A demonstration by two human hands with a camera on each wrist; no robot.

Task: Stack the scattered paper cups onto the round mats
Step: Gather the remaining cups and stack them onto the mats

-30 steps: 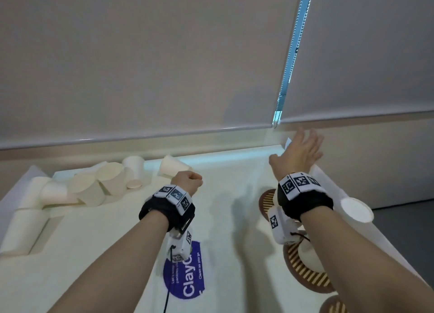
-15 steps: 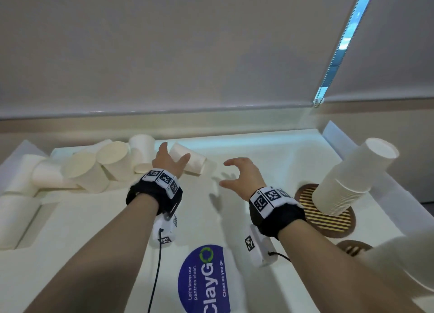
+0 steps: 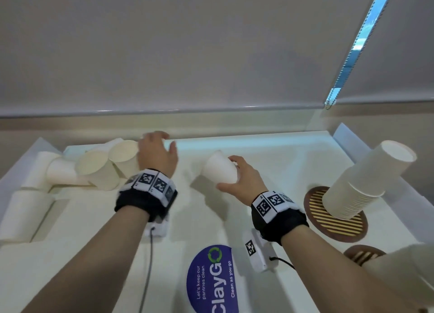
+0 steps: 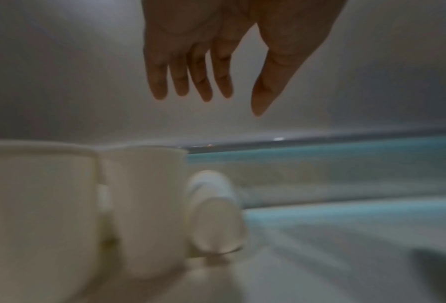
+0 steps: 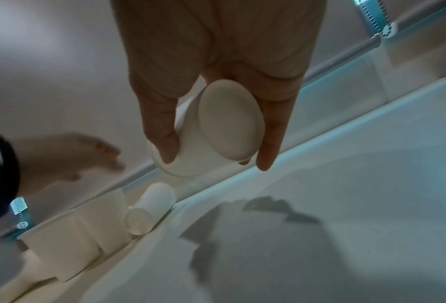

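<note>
While right hand grips cup, left hand hovers, fingers spread.

Paper cups were recorded as plain cream-white, as was the stack. The round mat was noted as dark brown with tan stripes. A blue sticker with white lettering and a green ring was observed on the white worktop.

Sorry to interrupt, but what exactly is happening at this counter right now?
A person is gathering loose paper cups. Their right hand grips one cup off the counter, while the open left hand reaches over the scattered cups at the back left. A tall stack already stands on a round mat.
</note>
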